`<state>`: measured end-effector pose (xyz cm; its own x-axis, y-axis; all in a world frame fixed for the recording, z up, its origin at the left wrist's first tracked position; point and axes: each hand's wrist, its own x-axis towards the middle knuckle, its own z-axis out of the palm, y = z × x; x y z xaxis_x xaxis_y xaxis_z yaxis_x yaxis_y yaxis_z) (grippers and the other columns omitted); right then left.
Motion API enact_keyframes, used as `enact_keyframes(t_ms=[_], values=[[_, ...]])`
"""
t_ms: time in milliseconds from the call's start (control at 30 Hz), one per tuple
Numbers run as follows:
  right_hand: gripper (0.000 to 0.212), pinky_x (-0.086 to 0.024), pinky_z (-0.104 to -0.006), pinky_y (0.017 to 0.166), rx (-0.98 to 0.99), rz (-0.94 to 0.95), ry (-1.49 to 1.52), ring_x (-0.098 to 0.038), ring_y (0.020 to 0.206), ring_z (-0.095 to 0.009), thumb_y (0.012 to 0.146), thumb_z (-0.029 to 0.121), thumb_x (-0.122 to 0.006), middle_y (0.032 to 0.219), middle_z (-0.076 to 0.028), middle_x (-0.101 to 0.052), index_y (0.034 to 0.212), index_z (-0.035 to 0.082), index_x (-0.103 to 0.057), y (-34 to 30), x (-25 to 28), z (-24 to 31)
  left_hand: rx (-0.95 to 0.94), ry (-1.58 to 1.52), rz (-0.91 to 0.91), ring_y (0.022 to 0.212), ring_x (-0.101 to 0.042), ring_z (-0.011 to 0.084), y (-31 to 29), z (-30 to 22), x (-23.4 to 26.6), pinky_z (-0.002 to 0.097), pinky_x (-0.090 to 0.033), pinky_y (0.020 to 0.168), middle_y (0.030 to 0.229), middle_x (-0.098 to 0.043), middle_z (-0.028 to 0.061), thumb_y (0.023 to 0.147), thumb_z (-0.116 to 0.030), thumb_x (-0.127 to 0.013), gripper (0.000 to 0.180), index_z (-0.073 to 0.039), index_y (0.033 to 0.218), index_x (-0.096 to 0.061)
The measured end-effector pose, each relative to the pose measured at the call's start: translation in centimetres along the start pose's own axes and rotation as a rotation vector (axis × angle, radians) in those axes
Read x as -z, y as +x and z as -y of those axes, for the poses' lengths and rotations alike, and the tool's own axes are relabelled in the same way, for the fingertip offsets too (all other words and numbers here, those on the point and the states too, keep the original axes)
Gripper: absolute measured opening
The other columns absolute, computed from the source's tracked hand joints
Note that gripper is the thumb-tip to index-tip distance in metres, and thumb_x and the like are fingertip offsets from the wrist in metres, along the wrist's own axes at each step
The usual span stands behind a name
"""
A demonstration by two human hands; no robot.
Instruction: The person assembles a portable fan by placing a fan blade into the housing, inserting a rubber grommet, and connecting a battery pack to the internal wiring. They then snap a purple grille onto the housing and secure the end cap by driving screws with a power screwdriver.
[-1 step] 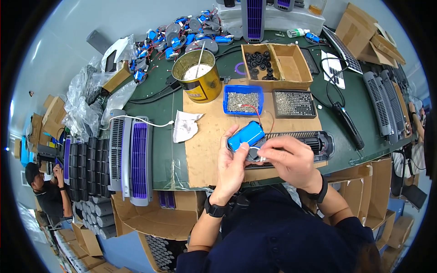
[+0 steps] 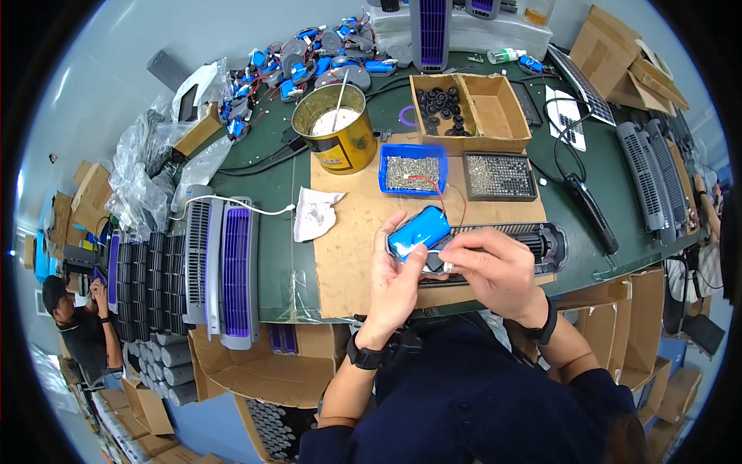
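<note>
My left hand (image 2: 394,282) is closed around a blue battery pack (image 2: 421,232), its thumb along the near side. Red wires (image 2: 442,199) rise from the pack toward the screw bin. In a pinch, my right hand (image 2: 495,267) grips a small white connector (image 2: 448,267) beside the pack's near edge. A dark part lies between the hands, partly covered by fingers. Beneath both hands a grey fan housing (image 2: 541,241), with a slatted grille and a black motor end, lies on the cardboard sheet (image 2: 348,271).
Beyond the hands stand a blue bin of screws (image 2: 413,172), a black tray of small metal pieces (image 2: 501,176) and a cardboard box with black wheels (image 2: 471,108). A yellow can (image 2: 332,127) is farther left. An electric screwdriver (image 2: 591,213) lies right. Purple-grilled housings (image 2: 239,271) stand left.
My right fingertips and the white connector have shifted very slightly to the right. The battery pack has tilted a little in my left hand.
</note>
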<state>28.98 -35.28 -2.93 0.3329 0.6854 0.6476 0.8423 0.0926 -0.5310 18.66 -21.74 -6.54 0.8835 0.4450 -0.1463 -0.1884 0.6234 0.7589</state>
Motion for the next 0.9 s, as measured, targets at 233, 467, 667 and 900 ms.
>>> enact_keyframes(t_ms=[233,467,667,900], values=[[0.03,-0.056,-0.0332,0.069,0.116,0.138,0.114,-0.067,0.076,-0.024,0.07,-0.008,-0.067,0.09,-0.007,-0.068,0.097,0.006,-0.071,0.3,0.3,0.4,-0.021,0.079,0.039,0.109,-0.059,0.0173,0.2,-0.6,-0.1,0.029,-0.057,0.084,0.125,-0.054,0.0131,0.092,-0.004,-0.064,0.059,-0.006,0.142,-0.034],[0.023,-0.056,-0.0331,0.071,0.016,0.039,0.104,-0.067,0.079,-0.023,0.066,-0.004,-0.073,0.091,-0.006,-0.069,0.086,0.007,-0.073,0.4,0.1,-0.5,-0.143,0.381,0.165,0.115,-0.058,0.0187,-0.6,-1.1,-0.4,0.0296,-0.054,0.091,0.13,-0.052,0.0141,0.085,0.013,-0.062,0.069,-0.006,0.144,-0.032],[0.018,-0.055,-0.032,0.067,0.093,0.04,-0.054,-0.064,0.078,-0.022,0.065,-0.003,-0.072,0.088,-0.006,-0.066,0.081,0.005,-0.069,1.3,1.1,-0.6,-0.068,0.24,0.217,0.117,-0.054,0.0163,-0.9,-2.1,0.0,0.0275,-0.051,0.092,0.133,-0.05,0.0137,0.092,0.003,-0.059,0.072,-0.006,0.152,-0.021],[0.014,-0.053,-0.0318,0.06,0.073,0.216,-0.095,-0.062,0.072,-0.023,0.066,-0.001,-0.072,0.091,-0.007,-0.063,0.078,0.002,-0.065,1.9,2.0,-0.7,-0.127,0.513,0.296,0.113,-0.055,0.0163,-0.8,-2.3,-0.4,0.0281,-0.052,0.089,0.133,-0.048,0.0138,0.093,-0.002,-0.062,0.077,-0.006,0.154,-0.015]])
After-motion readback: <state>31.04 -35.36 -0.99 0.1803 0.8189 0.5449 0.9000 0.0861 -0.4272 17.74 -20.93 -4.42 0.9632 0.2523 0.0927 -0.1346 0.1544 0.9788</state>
